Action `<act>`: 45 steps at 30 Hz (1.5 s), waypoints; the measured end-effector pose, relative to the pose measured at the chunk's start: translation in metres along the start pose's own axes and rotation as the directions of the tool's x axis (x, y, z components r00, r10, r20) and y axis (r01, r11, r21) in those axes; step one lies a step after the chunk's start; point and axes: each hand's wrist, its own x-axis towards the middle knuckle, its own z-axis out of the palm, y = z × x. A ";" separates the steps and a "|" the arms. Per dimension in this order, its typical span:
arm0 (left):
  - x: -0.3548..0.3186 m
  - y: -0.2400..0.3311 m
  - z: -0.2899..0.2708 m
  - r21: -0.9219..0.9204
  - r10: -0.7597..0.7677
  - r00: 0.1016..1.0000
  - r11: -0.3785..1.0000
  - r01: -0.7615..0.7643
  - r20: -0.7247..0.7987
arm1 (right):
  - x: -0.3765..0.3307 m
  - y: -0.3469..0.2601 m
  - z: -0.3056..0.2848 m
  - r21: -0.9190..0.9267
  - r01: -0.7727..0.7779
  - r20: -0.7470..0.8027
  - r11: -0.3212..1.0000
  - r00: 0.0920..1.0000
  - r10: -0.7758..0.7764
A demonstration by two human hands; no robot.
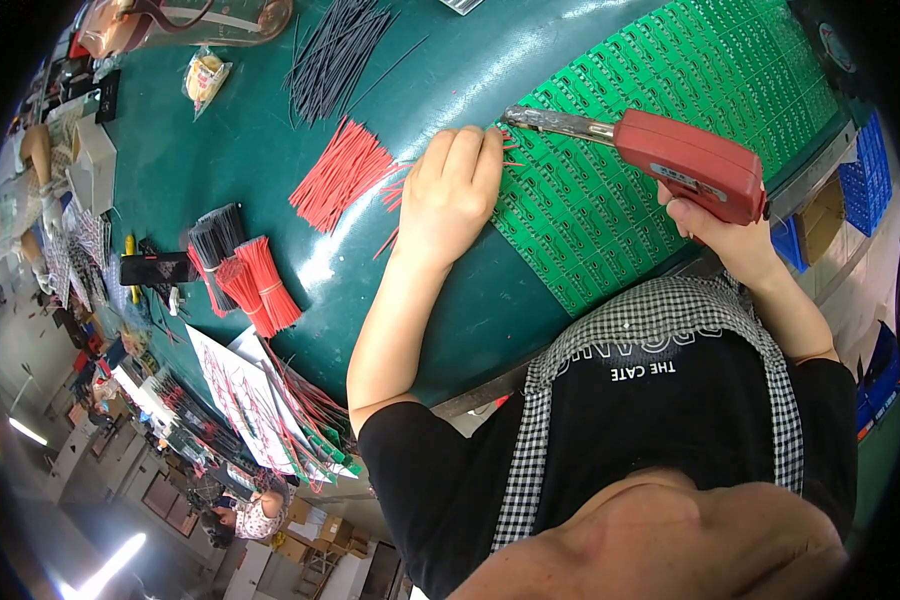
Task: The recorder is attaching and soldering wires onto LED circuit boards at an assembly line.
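My left hand [450,195] rests at the left edge of a broad panel of green circuit boards [595,225], fingers curled closed around short red wires whose ends stick out on both sides. My right hand [715,225] grips the handle of a red soldering gun [690,160]. Its long metal tip [550,122] reaches left across the panel to its upper left edge, close by my left fingertips. Whether the tip touches a board I cannot tell. A loose pile of red wires [342,175] lies left of my left hand, with a pile of black wires [338,60] beyond it.
Tied bundles of red wires [270,290] and black wires [217,235] lie on the green table [450,340]. Nearby are a black case [158,268] and white sheets [240,390] bearing wired boards. A wrapped snack [205,80] sits at far left. Blue bins [865,175] stand right.
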 end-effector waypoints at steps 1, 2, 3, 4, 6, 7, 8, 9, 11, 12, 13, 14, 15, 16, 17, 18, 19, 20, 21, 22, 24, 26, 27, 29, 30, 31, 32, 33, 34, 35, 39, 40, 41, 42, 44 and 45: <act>0.000 0.000 0.000 -0.009 0.003 1.000 1.000 -0.003 0.004 | 0.000 0.001 0.000 0.000 0.000 -0.001 1.000 1.000 0.000; 0.000 0.000 0.000 -0.009 0.003 1.000 1.000 -0.003 0.004 | 0.000 0.002 0.000 -0.003 0.008 -0.003 1.000 1.000 -0.008; 0.000 -0.001 0.000 -0.019 0.005 1.000 1.000 -0.005 -0.003 | 0.000 0.002 0.000 -0.006 0.016 -0.005 1.000 1.000 -0.016; 0.001 -0.001 0.000 -0.028 0.006 1.000 1.000 -0.007 -0.009 | 0.000 0.002 0.000 -0.006 0.016 -0.006 1.000 1.000 -0.016; 0.000 -0.001 0.001 -0.024 0.004 1.000 1.000 -0.004 -0.009 | 0.000 0.002 -0.001 -0.017 0.013 0.001 1.000 1.000 -0.013; 0.000 -0.001 0.001 -0.019 0.002 1.000 1.000 -0.002 -0.009 | 0.000 0.002 -0.001 -0.017 0.013 0.001 1.000 1.000 -0.013; 0.001 -0.001 0.001 -0.018 0.002 1.000 1.000 -0.002 -0.009 | 0.000 0.001 -0.001 -0.010 -0.009 0.011 1.000 1.000 0.009; 0.002 0.000 0.000 -0.015 -0.004 1.000 1.000 0.004 -0.001 | 0.000 0.001 -0.002 -0.003 -0.031 0.022 1.000 0.999 0.031; 0.002 0.001 0.000 -0.012 -0.009 1.000 1.000 0.009 0.006 | 0.001 0.003 -0.001 -0.022 0.000 0.018 1.000 1.000 0.000; 0.003 0.001 -0.001 -0.015 -0.009 1.000 1.000 0.009 0.015 | 0.001 0.004 -0.001 -0.041 0.031 0.013 0.999 0.999 -0.030; 0.003 0.001 -0.001 -0.018 -0.010 1.000 1.000 0.010 0.023 | 0.001 0.005 -0.001 -0.041 0.031 0.013 0.999 0.999 -0.031; 0.003 0.001 -0.001 -0.017 -0.009 1.000 1.000 0.009 0.023 | -0.001 0.005 -0.001 -0.036 0.035 0.010 0.999 0.999 -0.034; 0.003 0.000 0.000 -0.017 -0.006 1.000 1.000 0.006 0.017 | -0.002 0.005 -0.001 -0.031 0.038 0.007 0.999 0.999 -0.038; 0.003 0.000 0.000 -0.016 -0.003 1.000 1.000 0.003 0.012 | -0.001 0.006 -0.001 -0.031 0.039 0.007 0.999 0.999 -0.039; 0.003 0.000 0.000 -0.016 -0.002 1.000 1.000 0.002 0.012 | -0.001 0.006 0.000 -0.049 0.068 0.013 0.997 0.998 -0.067; 0.003 0.000 0.000 -0.023 -0.003 1.000 1.000 0.004 0.019 | -0.001 0.007 0.000 -0.066 0.097 0.019 0.993 0.995 -0.096; 0.004 0.000 0.000 -0.030 -0.005 1.000 1.000 0.005 0.026 | -0.001 0.005 0.000 -0.065 0.097 0.018 0.993 0.995 -0.096; 0.003 0.000 -0.001 -0.027 -0.005 1.000 1.000 0.005 0.026 | 0.000 0.002 0.002 0.002 0.058 0.035 0.998 0.998 -0.058; 0.003 0.000 -0.001 -0.033 -0.008 0.999 0.999 0.009 0.035 | 0.001 0.000 0.002 0.069 0.016 0.055 0.997 0.998 -0.020; 0.003 0.000 -0.002 -0.038 -0.011 0.999 0.999 0.013 0.043 | 0.001 -0.001 0.002 0.071 0.018 0.056 0.997 0.998 -0.022; 0.003 0.000 -0.002 -0.031 -0.009 0.999 0.999 0.010 0.037 | -0.001 -0.001 0.000 0.146 0.037 -0.005 0.989 0.999 -0.037; 0.001 0.000 -0.002 -0.026 -0.006 0.999 1.000 0.007 0.033 | -0.001 -0.005 -0.002 0.118 0.063 -0.034 0.991 0.998 -0.059; 0.001 0.000 -0.002 -0.015 -0.014 0.999 1.000 0.015 0.045 | -0.002 -0.006 -0.003 0.088 0.087 -0.063 0.992 0.995 -0.081; 0.000 0.001 -0.002 -0.002 -0.022 0.998 1.000 0.022 0.057 | -0.002 -0.006 -0.007 0.065 0.101 -0.064 0.993 0.993 -0.097; -0.001 0.001 -0.001 -0.051 -0.061 0.997 0.997 0.062 0.038 | -0.002 -0.006 -0.009 0.041 0.115 -0.064 0.993 0.992 -0.113; 0.000 0.002 -0.001 -0.101 -0.100 0.995 0.990 0.102 0.021 | -0.002 -0.006 -0.009 0.040 0.117 -0.064 0.992 0.991 -0.114; 0.000 0.002 -0.001 -0.099 -0.099 0.995 0.990 0.101 0.022 | -0.002 -0.005 -0.009 0.036 0.098 -0.070 0.994 0.993 -0.096; 0.002 0.002 -0.002 -0.105 -0.111 0.994 0.988 0.111 0.007 | -0.001 -0.005 -0.008 0.032 0.080 -0.076 0.996 0.994 -0.077; 0.004 0.002 -0.002 -0.112 -0.123 0.992 0.986 0.122 -0.008 | -0.001 -0.004 -0.007 0.035 0.081 -0.076 0.996 0.994 -0.078; 0.006 0.003 -0.001 -0.110 -0.123 0.992 0.986 0.121 -0.007 | 0.000 -0.004 -0.006 0.061 0.068 -0.067 0.996 0.996 -0.064; 0.010 0.003 0.003 -0.012 -0.022 1.000 1.000 0.022 -0.002 | 0.002 -0.001 -0.004 0.101 0.051 -0.022 0.994 0.999 -0.049; 0.010 0.003 0.003 0.008 -0.026 1.000 1.000 0.026 0.016 | 0.003 -0.002 -0.006 0.101 0.053 -0.024 0.993 0.998 -0.051; 0.010 0.003 0.004 0.006 -0.026 0.999 1.000 0.026 0.019 | 0.005 0.000 -0.007 0.101 0.033 0.001 0.994 0.999 -0.033; 0.010 0.003 0.005 0.007 -0.027 0.999 1.000 0.027 0.018 | 0.006 0.001 -0.007 0.100 0.012 0.026 0.995 1.000 -0.015; 0.009 0.004 0.005 0.008 -0.028 0.999 1.000 0.028 0.018 | 0.006 0.003 -0.006 0.072 0.024 0.012 0.997 1.000 -0.025; 0.009 0.005 0.005 0.017 -0.033 0.999 0.999 0.033 0.029 | 0.006 0.003 -0.006 0.043 0.040 -0.003 0.998 0.999 -0.040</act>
